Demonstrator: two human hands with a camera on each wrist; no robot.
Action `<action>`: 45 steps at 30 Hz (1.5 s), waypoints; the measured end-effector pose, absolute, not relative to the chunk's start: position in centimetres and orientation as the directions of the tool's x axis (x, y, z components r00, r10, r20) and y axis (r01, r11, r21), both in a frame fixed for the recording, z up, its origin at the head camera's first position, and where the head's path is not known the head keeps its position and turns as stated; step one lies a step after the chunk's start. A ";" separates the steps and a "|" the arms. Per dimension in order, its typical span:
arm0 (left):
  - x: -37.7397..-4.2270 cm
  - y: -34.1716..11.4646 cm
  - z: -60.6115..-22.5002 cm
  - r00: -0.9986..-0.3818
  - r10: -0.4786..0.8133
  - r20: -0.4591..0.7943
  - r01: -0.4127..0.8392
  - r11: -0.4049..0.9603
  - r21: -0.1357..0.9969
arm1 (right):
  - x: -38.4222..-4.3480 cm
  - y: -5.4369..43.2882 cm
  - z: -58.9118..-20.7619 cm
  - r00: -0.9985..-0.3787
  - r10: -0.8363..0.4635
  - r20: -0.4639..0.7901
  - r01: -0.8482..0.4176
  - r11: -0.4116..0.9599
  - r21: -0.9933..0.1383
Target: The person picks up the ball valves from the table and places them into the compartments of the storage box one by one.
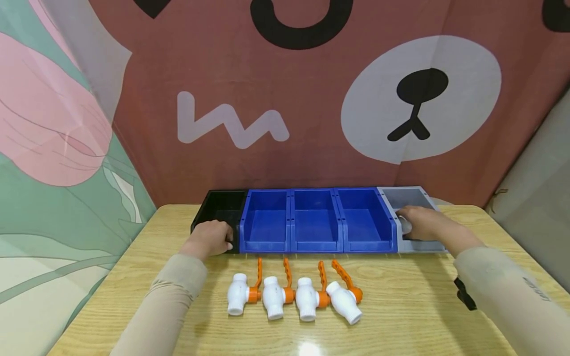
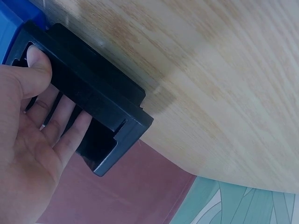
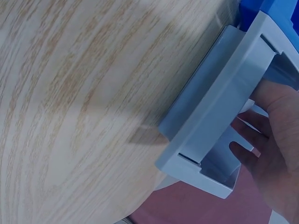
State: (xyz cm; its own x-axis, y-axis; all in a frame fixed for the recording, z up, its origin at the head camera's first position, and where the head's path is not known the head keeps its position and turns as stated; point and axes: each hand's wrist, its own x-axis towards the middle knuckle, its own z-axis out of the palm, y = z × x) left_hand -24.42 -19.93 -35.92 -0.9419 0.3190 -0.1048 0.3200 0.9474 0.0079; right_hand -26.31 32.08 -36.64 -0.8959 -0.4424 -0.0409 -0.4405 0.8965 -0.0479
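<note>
A person works at a desk with two bare hands. Taking the head view as the dial, with its centre on the row of valves, the left grip is at 10 o'clock, at the front of the black bin. Its thumb lies against the bin's front wall while the other fingers reach inside; whether they grasp anything in there I cannot tell.

The right grip is at 2 o'clock, dipping into the grey bin. It pinches a white piece, mostly hidden by the hand; the right wrist view shows only a sliver of it between thumb and fingers, over the grey bin.

Three blue bins stand side by side at 12 o'clock, between the black bin and the grey one, all five in one touching row.

Four white valves with orange handles lie on the desk in front of the blue bins. Three handles point roughly to 12; the rightmost points to 11, its valve's body tilted along a line from 11 to 5. Beige sleeves come in from 7 and 4 o'clock. A brown backdrop with a cartoon bear's face rises behind the bins.
</note>
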 end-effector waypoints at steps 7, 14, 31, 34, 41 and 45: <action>-24.3 -19.9 -35.9 -0.943 0.316 -0.106 0.317 0.948 0.013 | -25.9 32.0 -36.3 -0.898 -0.439 -0.030 -0.438 0.898 -0.035; -24.2 -19.8 -35.8 -0.946 0.301 -0.122 0.299 0.954 0.036 | -24.9 31.5 -35.5 -0.900 -0.435 -0.043 -0.436 0.900 0.013; -23.8 -19.7 -35.5 -0.946 0.301 -0.119 0.298 0.954 0.042 | -21.0 31.8 -34.9 -0.868 -0.472 0.156 -0.453 0.880 0.143; -23.8 -19.7 -35.4 -0.947 0.297 -0.126 0.294 0.955 0.037 | -19.9 31.7 -35.0 -0.850 -0.489 0.193 -0.465 0.871 0.161; -24.1 -19.6 -35.6 -0.946 0.298 -0.127 0.298 0.954 0.023 | -18.0 31.2 -35.0 -0.849 -0.477 0.227 -0.460 0.879 0.128; -24.3 -19.6 -35.7 -0.946 0.300 -0.125 0.300 0.954 0.018 | -17.2 30.8 -35.1 -0.816 -0.509 0.273 -0.493 0.860 0.130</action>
